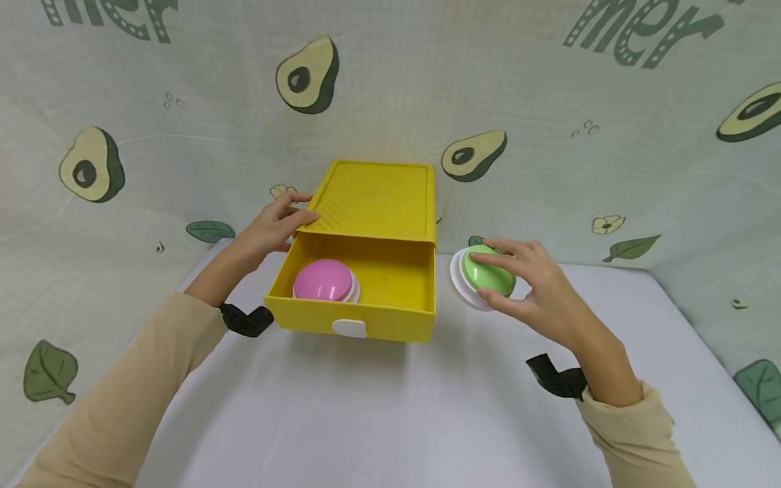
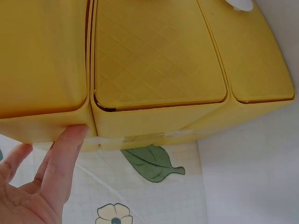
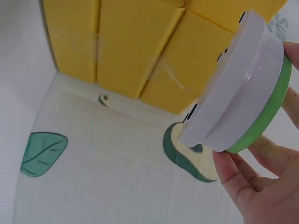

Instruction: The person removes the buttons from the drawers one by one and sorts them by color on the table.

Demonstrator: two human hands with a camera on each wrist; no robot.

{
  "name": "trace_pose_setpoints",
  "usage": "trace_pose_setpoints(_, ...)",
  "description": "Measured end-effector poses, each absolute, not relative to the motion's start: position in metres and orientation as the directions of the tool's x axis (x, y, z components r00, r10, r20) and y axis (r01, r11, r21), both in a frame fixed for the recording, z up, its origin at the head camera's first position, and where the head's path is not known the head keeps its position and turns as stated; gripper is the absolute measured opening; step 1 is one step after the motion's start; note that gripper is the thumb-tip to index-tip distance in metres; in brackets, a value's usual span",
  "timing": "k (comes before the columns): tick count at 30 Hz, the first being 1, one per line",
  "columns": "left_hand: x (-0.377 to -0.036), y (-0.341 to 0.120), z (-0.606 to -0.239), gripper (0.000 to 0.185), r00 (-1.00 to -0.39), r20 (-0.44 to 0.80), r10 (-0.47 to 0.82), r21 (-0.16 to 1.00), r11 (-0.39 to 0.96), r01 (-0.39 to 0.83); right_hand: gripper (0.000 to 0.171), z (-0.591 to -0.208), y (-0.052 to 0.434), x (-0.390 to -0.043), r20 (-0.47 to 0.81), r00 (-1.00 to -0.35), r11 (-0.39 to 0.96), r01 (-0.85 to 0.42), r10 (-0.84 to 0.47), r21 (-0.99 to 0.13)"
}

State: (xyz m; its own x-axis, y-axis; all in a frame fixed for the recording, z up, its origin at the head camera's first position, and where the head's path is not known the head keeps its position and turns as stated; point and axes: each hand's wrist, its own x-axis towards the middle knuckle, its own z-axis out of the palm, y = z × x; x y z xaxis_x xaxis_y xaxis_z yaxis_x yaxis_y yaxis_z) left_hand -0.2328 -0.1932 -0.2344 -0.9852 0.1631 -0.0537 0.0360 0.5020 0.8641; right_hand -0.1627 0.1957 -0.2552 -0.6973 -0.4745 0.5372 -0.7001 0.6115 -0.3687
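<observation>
Green button (image 1: 488, 272) is gripped by right hand (image 1: 531, 281), tilted, beside open yellow drawer box (image 1: 366, 271). Pink button (image 1: 325, 280) is seated in the drawer's left half. Left hand (image 1: 274, 227) is laid flat-fingered on the box's left edge.

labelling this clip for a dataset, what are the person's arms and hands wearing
Both arms are in long beige sleeves that end at the wrists. A black strap sits on each wrist, just past the cuff, with a loose black tab sticking out. The left hand and right hand are bare: no gloves, rings or markings show. No cables are visible.
</observation>
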Motion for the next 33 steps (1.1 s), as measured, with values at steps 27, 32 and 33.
trace_pose_setpoints(27,-0.233,-0.192,-0.234,0.059,-0.986,-0.057,0.155,0.858,0.513,0.031,0.048,-0.347,0.193,-0.209,0.196,-0.88,0.725,-0.469,-0.433,-0.504)
trace_pose_setpoints(32,-0.233,-0.192,-0.234,0.059,-0.987,-0.064,0.149,0.859,0.512,0.021,0.049,-0.353,0.19,-0.213,0.164,-0.886,0.746,-0.456,-0.435,-0.485)
trace_pose_setpoints(33,-0.233,-0.192,-0.235,0.059,-0.987,-0.063,0.151,0.86,0.51,0.023,0.049,-0.355,0.19,-0.213,0.163,-0.886,0.749,-0.455,-0.434,-0.482)
